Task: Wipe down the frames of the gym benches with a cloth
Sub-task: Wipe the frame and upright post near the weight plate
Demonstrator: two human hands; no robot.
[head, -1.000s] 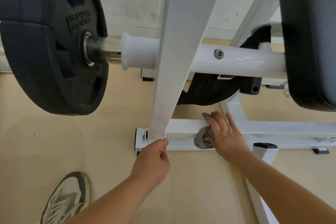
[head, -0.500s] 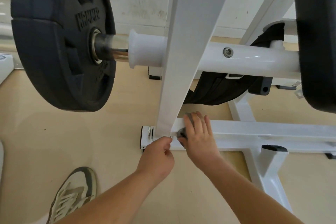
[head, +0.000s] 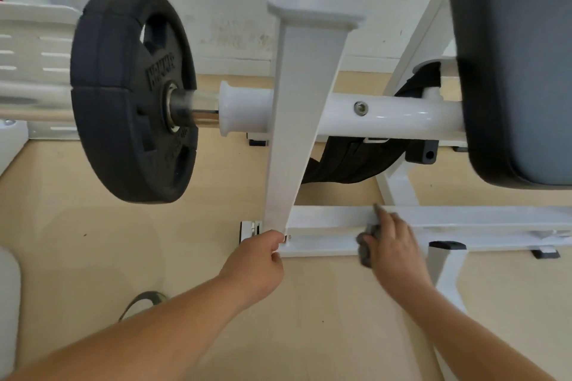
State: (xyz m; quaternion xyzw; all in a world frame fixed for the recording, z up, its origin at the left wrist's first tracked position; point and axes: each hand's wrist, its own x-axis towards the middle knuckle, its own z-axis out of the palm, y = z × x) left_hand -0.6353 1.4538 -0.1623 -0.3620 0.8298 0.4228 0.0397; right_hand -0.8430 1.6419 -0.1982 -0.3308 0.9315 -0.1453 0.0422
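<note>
The white bench frame's floor bar (head: 325,219) runs left to right near the floor, under a slanted white upright (head: 294,139). My right hand (head: 393,244) lies over a grey cloth (head: 365,246) and presses it on the bar's front side, fingers reaching onto the top. The cloth is mostly hidden under that hand. My left hand (head: 257,260) is curled and grips the foot of the upright where it meets the bar.
A black weight plate (head: 130,96) hangs on a bar sleeve at the left, at head height. The dark bench pad (head: 510,71) overhangs at the right. A black belt (head: 349,164) droops under the white tube. My shoe (head: 142,303) stands on the tan floor.
My right hand slid the cloth left toward the upright, then back right along the floor bar. My left hand stayed at the upright's foot. The view shifted left.
</note>
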